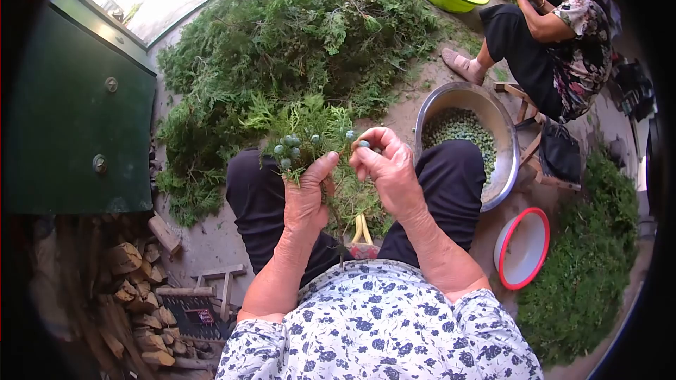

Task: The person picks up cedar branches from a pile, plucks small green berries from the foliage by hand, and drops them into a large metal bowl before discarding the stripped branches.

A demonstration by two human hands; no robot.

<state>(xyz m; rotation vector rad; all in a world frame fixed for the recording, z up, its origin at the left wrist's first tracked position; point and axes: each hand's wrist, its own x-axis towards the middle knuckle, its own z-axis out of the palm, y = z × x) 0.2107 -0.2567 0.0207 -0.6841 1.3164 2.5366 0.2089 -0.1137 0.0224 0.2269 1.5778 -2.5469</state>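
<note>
My left hand [307, 193] is closed around a green conifer sprig [303, 127] above my lap. Round blue-green cones [287, 148] cluster on the sprig near my thumb. Just to the right, my right hand [386, 169] pinches a blue-green cone [363, 144] between thumb and fingers, close to the sprig's right tip. Beyond my right knee stands a large metal basin [508, 162] holding many small green cones [461, 130].
A big heap of cut branches [282, 35] lies ahead. At the upper right a seated person [546, 49] works by a lime-green basin [451, 1]. A red-rimmed white basin [522, 248], more greenery [584, 267], firewood [144, 295] and a green cabinet [77, 112] surround me.
</note>
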